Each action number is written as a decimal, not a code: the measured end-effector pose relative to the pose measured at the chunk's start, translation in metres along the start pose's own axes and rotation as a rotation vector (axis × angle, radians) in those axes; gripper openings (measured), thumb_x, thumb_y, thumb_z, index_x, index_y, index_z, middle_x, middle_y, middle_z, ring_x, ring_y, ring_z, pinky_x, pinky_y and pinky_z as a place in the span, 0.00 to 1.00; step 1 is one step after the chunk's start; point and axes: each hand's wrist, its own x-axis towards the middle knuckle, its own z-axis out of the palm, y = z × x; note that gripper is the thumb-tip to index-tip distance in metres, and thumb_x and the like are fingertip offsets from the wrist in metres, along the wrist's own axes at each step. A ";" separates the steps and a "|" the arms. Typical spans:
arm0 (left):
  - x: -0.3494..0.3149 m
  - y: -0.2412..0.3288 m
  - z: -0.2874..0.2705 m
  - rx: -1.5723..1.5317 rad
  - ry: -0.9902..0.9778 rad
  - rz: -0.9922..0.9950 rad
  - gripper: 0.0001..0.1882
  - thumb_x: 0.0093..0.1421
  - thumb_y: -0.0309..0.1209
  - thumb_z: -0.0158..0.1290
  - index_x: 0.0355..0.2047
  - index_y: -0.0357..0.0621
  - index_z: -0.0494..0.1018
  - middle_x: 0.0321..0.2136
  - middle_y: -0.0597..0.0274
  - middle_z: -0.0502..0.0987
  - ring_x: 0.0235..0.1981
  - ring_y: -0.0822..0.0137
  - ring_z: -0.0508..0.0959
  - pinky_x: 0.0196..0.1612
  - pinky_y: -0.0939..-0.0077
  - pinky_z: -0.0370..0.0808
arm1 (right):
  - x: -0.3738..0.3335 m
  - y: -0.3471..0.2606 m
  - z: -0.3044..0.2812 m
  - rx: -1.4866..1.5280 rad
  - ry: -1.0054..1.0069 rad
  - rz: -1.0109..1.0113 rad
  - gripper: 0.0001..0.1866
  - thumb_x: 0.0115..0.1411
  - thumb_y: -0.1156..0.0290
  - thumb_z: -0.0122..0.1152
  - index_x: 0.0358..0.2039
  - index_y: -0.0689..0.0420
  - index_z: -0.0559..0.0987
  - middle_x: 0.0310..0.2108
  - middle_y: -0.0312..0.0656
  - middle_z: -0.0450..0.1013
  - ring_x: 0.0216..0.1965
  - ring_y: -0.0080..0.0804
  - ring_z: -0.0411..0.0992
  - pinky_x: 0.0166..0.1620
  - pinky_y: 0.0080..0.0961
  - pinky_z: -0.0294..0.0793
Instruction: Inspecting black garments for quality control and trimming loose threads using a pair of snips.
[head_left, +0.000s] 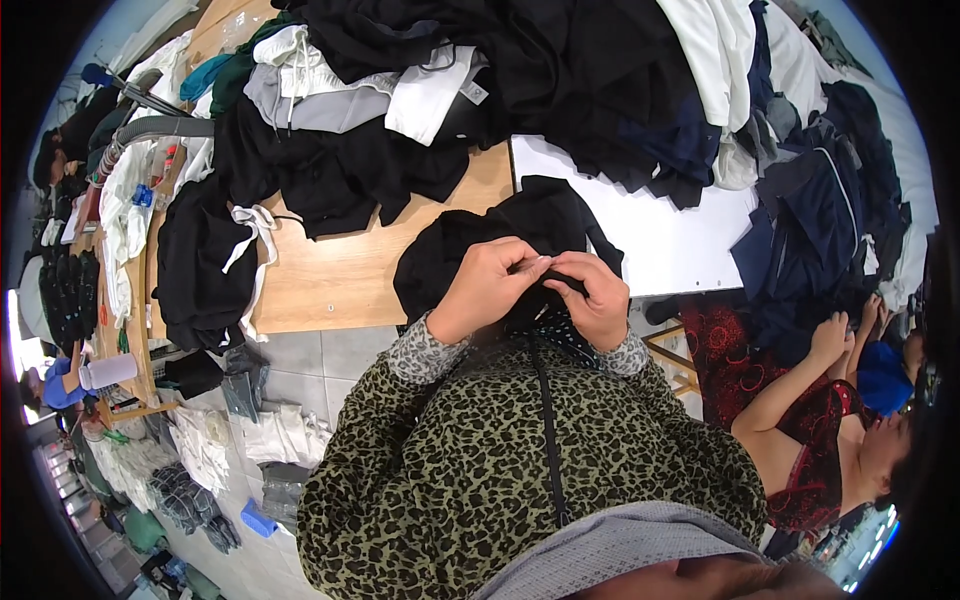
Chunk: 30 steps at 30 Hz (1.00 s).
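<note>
My left hand (492, 283) and my right hand (594, 294) meet in front of my body, just over the table's near edge. Both are closed, with their fingertips pinched together on a black garment (450, 240). The cloth lies bunched on the tabletop and hangs down between my hands. Whether the fingertips also hold something small, such as a thread, is too fine to make out.
Dark and white clothes (560, 70) are heaped along the table's far side. A black garment with white ties (205, 260) hangs at the left end. The tabletop is part wood (330, 290), part white (690, 245). At right, another person (790, 430) handles navy clothes. Bundles (285, 435) lie on the floor.
</note>
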 end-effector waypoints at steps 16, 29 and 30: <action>-0.003 -0.003 0.009 0.069 0.054 0.095 0.10 0.59 0.30 0.54 0.26 0.36 0.72 0.20 0.67 0.71 0.22 0.81 0.66 0.24 0.85 0.63 | -0.002 0.009 0.005 0.103 -0.021 0.075 0.12 0.44 0.81 0.67 0.30 0.63 0.77 0.34 0.45 0.75 0.35 0.35 0.75 0.37 0.24 0.74; -0.002 -0.003 -0.007 -0.125 -0.086 -0.047 0.09 0.52 0.26 0.60 0.33 0.37 0.76 0.26 0.71 0.73 0.24 0.82 0.67 0.28 0.86 0.64 | -0.005 0.019 0.006 0.450 0.039 0.265 0.08 0.47 0.82 0.65 0.30 0.64 0.77 0.35 0.44 0.74 0.38 0.30 0.73 0.42 0.21 0.71; -0.001 0.000 -0.007 -0.098 -0.091 -0.021 0.10 0.50 0.26 0.61 0.34 0.37 0.76 0.26 0.70 0.73 0.23 0.81 0.66 0.27 0.86 0.64 | -0.007 0.020 0.006 0.495 0.032 0.281 0.08 0.48 0.82 0.64 0.32 0.64 0.77 0.37 0.44 0.73 0.39 0.30 0.72 0.43 0.21 0.70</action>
